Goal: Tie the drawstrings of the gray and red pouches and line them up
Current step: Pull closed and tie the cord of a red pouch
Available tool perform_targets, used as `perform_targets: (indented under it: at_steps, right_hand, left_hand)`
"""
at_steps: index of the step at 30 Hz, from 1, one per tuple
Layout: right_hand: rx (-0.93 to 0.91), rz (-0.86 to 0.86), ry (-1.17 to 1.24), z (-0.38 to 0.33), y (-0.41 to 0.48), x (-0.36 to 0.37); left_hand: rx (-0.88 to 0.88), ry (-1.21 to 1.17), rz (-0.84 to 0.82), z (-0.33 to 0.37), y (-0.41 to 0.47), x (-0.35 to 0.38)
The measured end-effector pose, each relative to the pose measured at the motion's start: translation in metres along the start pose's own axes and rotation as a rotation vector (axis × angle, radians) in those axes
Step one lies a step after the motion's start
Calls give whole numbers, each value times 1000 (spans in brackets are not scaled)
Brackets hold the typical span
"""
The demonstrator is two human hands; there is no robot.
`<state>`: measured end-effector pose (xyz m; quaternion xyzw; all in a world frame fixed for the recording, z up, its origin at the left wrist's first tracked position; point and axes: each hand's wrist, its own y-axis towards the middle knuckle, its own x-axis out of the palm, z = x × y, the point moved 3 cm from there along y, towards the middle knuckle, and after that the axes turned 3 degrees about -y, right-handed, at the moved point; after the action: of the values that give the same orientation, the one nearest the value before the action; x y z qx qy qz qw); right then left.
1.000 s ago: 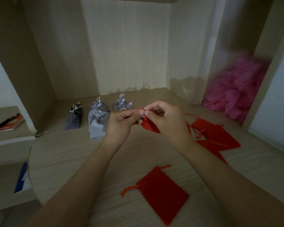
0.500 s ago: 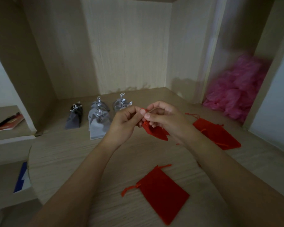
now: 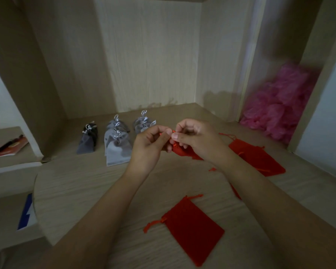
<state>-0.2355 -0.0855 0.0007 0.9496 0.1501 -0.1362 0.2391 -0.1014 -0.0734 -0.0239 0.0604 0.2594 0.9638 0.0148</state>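
So that its thin red drawstring (image 3: 173, 131) can be knotted, the small red fabric pouch (image 3: 179, 150) is held above the wooden tabletop (image 3: 85, 181) — the string pinched, apparently, by the curled left hand (image 3: 149, 146) and right hand (image 3: 199, 140).

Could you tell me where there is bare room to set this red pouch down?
Bare tabletop lies between the gray pouches and the near red pouch. On the right, loose red pouches crowd it.

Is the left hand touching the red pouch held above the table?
Touching. In the head view, the left hand pinches the top of the red pouch, no gap visible.
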Motion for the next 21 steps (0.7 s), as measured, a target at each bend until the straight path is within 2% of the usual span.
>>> perform_targets:
  at_steps: [4, 8, 12, 14, 18, 21]
  right_hand:
    - [-4, 11, -2, 1, 0, 1]
    - [-73, 95, -169, 1, -3, 5]
    - [20, 143, -65, -3, -3, 6]
    - [38, 147, -147, -5, -4, 8]
    - [-48, 200, -368, -10, -10, 12]
    - [-109, 241, -471, -14, -10, 13]
  left_hand:
    - [-13, 17, 15, 1, 1, -2]
    - [-64, 67, 0, 2, 4, -9]
    - [-4, 67, 64, 4, 2, -8]
    - [41, 98, 109, 4, -1, -6]
    - [75, 138, 179, 2, -3, -3]
    - [32, 38, 171, 2, -4, -1]
